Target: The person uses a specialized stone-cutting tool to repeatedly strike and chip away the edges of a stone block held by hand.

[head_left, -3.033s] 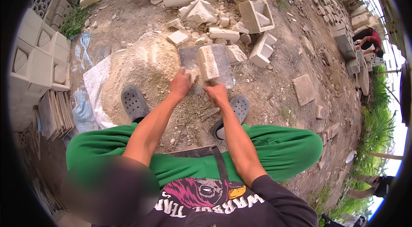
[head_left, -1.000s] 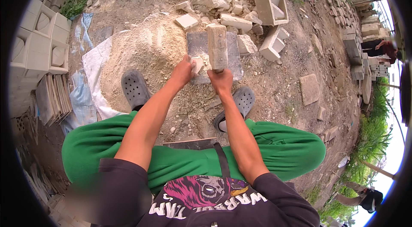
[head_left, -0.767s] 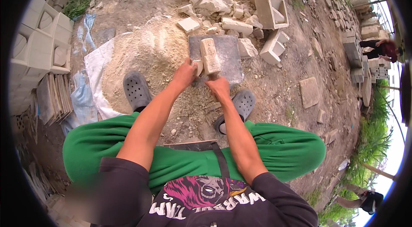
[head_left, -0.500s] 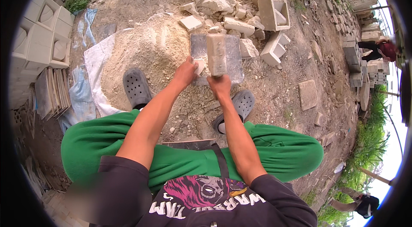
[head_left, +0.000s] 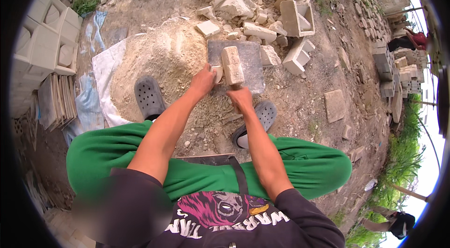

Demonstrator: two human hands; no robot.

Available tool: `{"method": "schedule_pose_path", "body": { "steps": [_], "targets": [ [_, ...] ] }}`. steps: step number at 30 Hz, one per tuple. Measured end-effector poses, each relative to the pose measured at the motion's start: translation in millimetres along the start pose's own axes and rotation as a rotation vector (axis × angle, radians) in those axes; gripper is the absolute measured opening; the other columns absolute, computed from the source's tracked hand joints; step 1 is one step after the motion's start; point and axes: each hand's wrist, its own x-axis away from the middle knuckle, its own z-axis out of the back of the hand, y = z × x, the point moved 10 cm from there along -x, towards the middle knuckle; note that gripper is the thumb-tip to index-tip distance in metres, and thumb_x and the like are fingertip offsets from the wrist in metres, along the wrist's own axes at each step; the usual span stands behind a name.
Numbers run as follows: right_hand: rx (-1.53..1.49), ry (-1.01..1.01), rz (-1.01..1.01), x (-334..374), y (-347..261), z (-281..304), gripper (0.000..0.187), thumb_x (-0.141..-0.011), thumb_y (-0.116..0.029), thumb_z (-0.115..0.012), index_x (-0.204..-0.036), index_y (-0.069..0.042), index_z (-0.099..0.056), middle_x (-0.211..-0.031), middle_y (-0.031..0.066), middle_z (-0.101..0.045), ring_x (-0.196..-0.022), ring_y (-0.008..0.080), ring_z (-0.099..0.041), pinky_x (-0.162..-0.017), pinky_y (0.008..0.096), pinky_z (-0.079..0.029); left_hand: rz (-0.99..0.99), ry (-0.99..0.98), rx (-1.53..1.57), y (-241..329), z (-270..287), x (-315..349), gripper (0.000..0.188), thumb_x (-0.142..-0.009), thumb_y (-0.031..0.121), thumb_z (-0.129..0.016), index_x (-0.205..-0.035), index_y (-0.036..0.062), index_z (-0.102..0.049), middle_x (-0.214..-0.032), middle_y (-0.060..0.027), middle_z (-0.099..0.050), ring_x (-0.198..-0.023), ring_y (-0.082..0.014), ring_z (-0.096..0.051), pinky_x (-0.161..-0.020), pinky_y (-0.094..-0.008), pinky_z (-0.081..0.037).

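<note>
My right hand (head_left: 240, 99) is closed round the handle of a mallet with a long, dusty, block-shaped head (head_left: 232, 66). The mallet's head is over a flat dark grey slab (head_left: 253, 67) on the ground between my feet and the rubble. My left hand (head_left: 204, 80) pinches a small pale piece of broken block (head_left: 217, 73) at the slab's left edge, just beside the mallet. Whether the mallet touches the slab, I cannot tell.
Crushed pale rubble (head_left: 159, 56) is heaped on a white sheet (head_left: 108, 67) at the left. Broken blocks (head_left: 260, 30) lie beyond the slab. Hollow blocks (head_left: 65, 56) are stacked far left, beside thin boards (head_left: 56, 98). Two people are at the right edge.
The mallet's head has come down closer to the slab and tilted slightly. My right hand has shifted a little with it; my left hand stays nearly in place with the pale piece.
</note>
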Motion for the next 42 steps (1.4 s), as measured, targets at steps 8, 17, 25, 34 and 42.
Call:
{"method": "schedule_pose_path", "body": {
  "steps": [8, 17, 25, 34, 42],
  "targets": [
    [-0.061, 0.056, 0.030, 0, -19, 5, 0.044, -0.066, -0.036, -0.076, -0.089, 0.002, -0.075, -0.077, 0.0202, -0.073, -0.076, 0.0323, -0.074, -0.071, 0.0413, -0.056, 0.002, 0.040, -0.015, -10, -1, 4, 0.026, -0.102, 0.020, -0.050, -0.109, 0.0011, -0.066, -0.116, -0.0216, -0.055, -0.092, -0.0404, -0.067, -0.079, -0.0498, -0.056],
    [-0.145, -0.115, -0.212, 3, 4, -12, 0.036, -0.069, -0.027, -0.076, -0.086, 0.005, -0.073, -0.074, 0.0171, -0.072, -0.065, 0.0263, -0.073, -0.064, 0.0384, -0.057, -0.015, 0.006, -0.069, -1, 10, 8, 0.034, -0.090, 0.021, -0.068, -0.119, 0.0039, -0.066, -0.123, -0.0185, -0.056, -0.098, -0.0381, -0.066, -0.081, -0.0475, -0.057],
    [-0.212, 0.043, -0.061, -2, -41, 42, 0.032, -0.071, -0.027, -0.076, -0.080, 0.003, -0.071, -0.065, 0.0110, -0.069, -0.055, 0.0199, -0.069, -0.056, 0.0337, -0.054, -0.024, 0.161, -0.001, -7, -5, 3, 0.047, -0.082, 0.017, -0.074, -0.126, 0.0053, -0.063, -0.142, -0.0195, -0.050, -0.109, -0.0388, -0.064, -0.091, -0.0457, -0.055],
    [-0.132, 0.097, 0.111, -12, -13, 2, 0.028, -0.074, -0.021, -0.076, -0.085, 0.005, -0.069, -0.067, 0.0085, -0.068, -0.054, 0.0160, -0.065, -0.049, 0.0323, -0.051, -0.058, 0.037, 0.005, -3, -6, -5, 0.025, -0.093, 0.018, -0.061, -0.112, 0.0024, -0.068, -0.128, -0.0195, -0.064, -0.106, -0.0386, -0.065, -0.090, -0.0461, -0.054],
    [-0.307, 0.133, 0.051, -14, -27, 28, 0.034, -0.072, -0.028, -0.076, -0.080, 0.004, -0.069, -0.063, 0.0096, -0.068, -0.053, 0.0191, -0.064, -0.053, 0.0356, -0.051, -0.116, 0.073, -0.070, -6, -4, -9, 0.027, -0.100, 0.021, -0.054, -0.105, -0.0007, -0.070, -0.094, -0.0247, -0.070, -0.080, -0.0402, -0.069, -0.074, -0.0487, -0.055]
  ]
}}
